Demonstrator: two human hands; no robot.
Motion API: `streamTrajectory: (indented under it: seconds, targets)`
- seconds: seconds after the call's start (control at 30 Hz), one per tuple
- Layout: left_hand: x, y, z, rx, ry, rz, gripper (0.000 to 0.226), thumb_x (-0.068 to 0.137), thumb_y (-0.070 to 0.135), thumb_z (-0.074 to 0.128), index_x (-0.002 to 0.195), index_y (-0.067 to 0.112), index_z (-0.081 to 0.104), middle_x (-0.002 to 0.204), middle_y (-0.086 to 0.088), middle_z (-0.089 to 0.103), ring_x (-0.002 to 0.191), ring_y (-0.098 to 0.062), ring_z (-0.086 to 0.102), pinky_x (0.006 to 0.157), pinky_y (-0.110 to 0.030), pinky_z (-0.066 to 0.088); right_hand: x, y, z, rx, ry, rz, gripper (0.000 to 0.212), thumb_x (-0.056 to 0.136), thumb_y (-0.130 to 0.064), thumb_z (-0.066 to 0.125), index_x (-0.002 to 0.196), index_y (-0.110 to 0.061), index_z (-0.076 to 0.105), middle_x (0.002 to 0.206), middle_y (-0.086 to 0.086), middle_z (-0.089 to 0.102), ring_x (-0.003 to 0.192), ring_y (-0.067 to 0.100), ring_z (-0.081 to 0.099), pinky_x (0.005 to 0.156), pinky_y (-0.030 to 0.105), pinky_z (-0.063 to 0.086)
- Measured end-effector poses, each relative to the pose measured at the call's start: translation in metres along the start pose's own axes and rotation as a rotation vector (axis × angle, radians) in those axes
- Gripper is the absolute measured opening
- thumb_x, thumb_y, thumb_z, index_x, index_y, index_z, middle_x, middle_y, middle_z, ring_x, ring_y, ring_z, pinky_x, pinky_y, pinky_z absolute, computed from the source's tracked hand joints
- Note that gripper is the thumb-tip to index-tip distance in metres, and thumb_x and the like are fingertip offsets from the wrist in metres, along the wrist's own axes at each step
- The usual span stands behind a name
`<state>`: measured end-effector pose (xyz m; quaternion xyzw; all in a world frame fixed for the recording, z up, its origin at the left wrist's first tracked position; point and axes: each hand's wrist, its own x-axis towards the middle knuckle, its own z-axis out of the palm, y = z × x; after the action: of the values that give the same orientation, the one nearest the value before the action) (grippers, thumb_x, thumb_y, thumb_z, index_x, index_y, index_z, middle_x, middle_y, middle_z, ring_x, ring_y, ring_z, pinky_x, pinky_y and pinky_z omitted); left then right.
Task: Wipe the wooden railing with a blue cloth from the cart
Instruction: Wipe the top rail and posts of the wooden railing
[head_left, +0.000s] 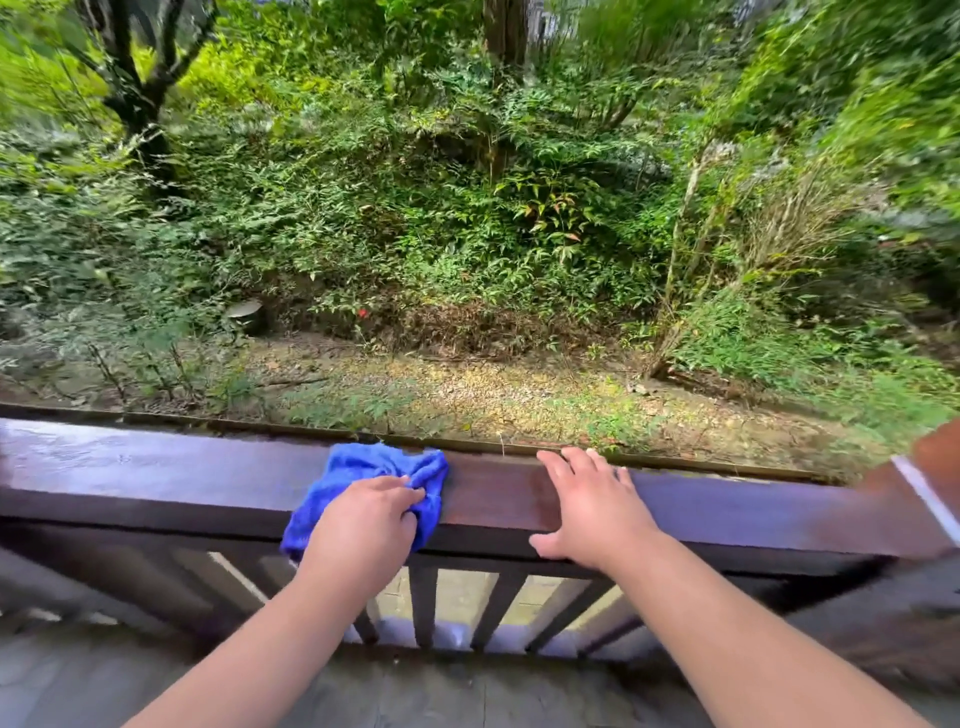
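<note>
Left hand (363, 519) bunches blue cloth (363, 467) on railing (156, 467).

Soft, even daylight, bright overall, no hard shadows. Dark brown wooden railing (519, 499) carries a pale sheen on its top face, strongest toward its left end. Foliage beyond the railing is sharp near frame centre and smears into streaky blur toward the upper corners and right edge. Wide-angle bend: the railing bows and drops off at its right end. Grey floor below the railing is soft and blurred.
</note>
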<state>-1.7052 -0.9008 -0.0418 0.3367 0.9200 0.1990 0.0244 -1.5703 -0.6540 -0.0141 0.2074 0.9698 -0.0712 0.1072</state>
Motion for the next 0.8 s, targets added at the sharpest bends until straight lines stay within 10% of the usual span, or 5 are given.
streamTrajectory:
  seconds: [0.43, 0.8]
  targets:
    - [0.045, 0.288, 0.122, -0.085, -0.191, 0.443, 0.042, 0.086, 0.023, 0.046, 0.119, 0.025, 0.072, 0.134, 0.004, 0.064, 0.125, -0.016, 0.053, 0.107, -0.026, 0.038, -0.053, 0.237, -0.018, -0.030, -0.085, 0.095, 0.122, 0.062, -0.067, 0.080, 0.158, -0.030, 0.015, 0.160, 0.008, 0.029, 0.150, 0.032, 0.024, 0.121, 0.061, 0.024]
    - [0.067, 0.410, 0.156, -0.017, -0.366, 0.631, 0.031, 0.084, 0.017, 0.048, 0.099, 0.020, 0.075, 0.108, 0.001, 0.069, 0.104, -0.025, 0.059, 0.083, -0.039, 0.050, -0.075, 0.311, -0.017, 0.023, -0.070, 0.085, 0.103, 0.069, -0.057, 0.077, 0.153, -0.026, 0.026, 0.145, 0.007, 0.038, 0.141, 0.034, 0.033, 0.120, 0.054, 0.028]
